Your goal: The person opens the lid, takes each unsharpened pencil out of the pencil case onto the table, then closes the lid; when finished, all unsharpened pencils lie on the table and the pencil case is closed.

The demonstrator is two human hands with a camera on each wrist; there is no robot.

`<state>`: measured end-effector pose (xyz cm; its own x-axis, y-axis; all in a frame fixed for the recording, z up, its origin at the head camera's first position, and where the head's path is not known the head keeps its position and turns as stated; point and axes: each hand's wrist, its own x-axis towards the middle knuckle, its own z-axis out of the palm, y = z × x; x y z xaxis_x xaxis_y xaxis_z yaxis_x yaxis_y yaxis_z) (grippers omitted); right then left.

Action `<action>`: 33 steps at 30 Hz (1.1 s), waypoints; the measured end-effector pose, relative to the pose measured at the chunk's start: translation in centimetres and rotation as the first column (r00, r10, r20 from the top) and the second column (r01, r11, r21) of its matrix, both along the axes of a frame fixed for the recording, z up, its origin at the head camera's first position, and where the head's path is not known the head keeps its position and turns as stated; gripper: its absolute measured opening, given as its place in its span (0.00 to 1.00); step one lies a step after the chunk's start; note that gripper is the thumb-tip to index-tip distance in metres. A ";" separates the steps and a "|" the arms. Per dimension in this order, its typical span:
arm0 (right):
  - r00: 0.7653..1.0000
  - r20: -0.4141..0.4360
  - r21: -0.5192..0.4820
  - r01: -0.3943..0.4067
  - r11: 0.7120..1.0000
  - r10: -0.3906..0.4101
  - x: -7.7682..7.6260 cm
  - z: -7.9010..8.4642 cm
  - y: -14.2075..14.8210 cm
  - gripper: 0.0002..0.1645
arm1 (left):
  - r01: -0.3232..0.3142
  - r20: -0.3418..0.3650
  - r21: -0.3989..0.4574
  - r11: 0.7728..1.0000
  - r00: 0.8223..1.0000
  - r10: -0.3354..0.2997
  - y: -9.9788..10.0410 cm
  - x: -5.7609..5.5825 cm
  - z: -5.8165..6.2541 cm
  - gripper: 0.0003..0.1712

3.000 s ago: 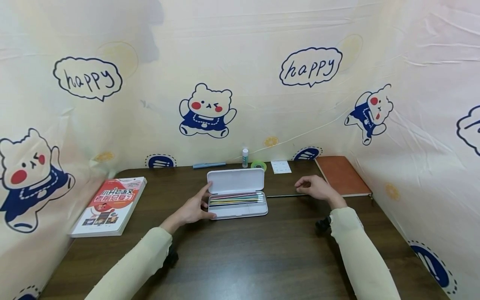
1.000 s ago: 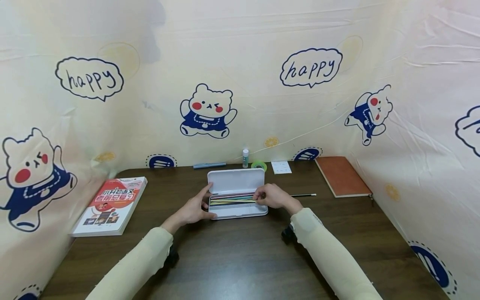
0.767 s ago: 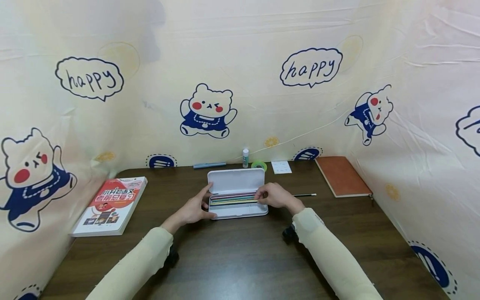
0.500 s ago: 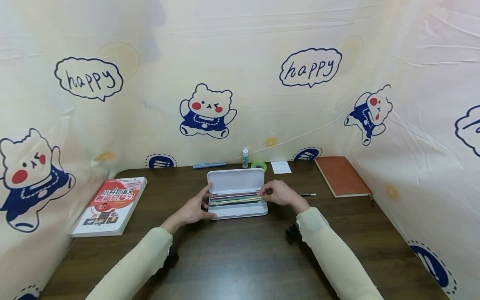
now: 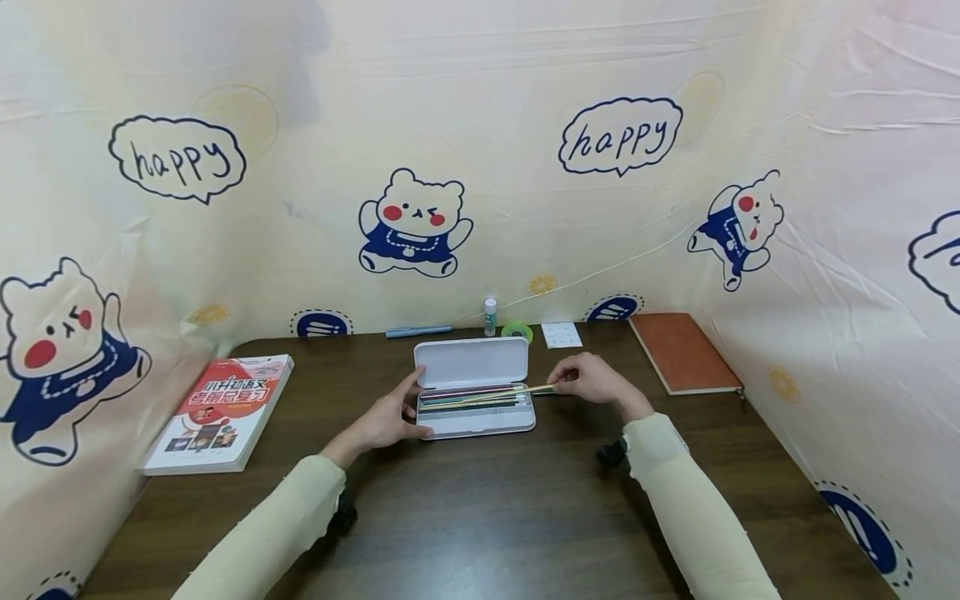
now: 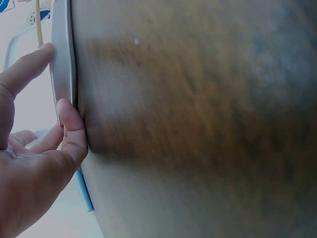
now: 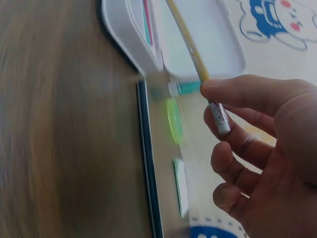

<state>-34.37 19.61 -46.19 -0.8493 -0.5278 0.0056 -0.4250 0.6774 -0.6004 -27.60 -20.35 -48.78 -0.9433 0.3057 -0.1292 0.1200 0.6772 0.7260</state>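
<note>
An open white pencil case (image 5: 465, 423) stands mid-table with its lid (image 5: 472, 364) raised, several coloured pencils lying inside. My left hand (image 5: 386, 419) grips its left end, thumb at the front corner and fingers up by the hinge side; fingertips meet the case wall (image 6: 61, 64) in the left wrist view. With thumb and forefinger, my right hand (image 5: 596, 380) pinches a yellow pencil (image 7: 190, 43) near its white eraser end. That pencil slants over the case's right edge, its other end over the pencils inside. A dark pencil (image 7: 144, 158) lies on the table below the right hand.
Along the back edge are a blue pen (image 5: 417, 332), a glue stick (image 5: 491, 318), a green tape roll (image 5: 517, 332) and a paper note (image 5: 561, 335). A brown notebook (image 5: 686, 354) lies at right, a thick book (image 5: 217, 412) at left.
My right hand left the dark pencil, reached into the case, pinched the yellow pencil and drew it rightward past the edge. My left hand kept its place on the case.
</note>
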 end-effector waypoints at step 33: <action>0.985 0.030 0.065 0.170 0.983 -0.173 0.9 -1.9 11.7 0.05 | -0.003 0.010 -0.007 1.000 1.000 0.003 0.0 0.0 0.0 0.66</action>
<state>-33.48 31.29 -48.09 -0.9264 -0.3727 -0.0541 -0.2785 0.7746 -0.5678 -27.62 -20.36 -48.79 -0.9429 0.3018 -0.1407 0.1106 0.6825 0.7225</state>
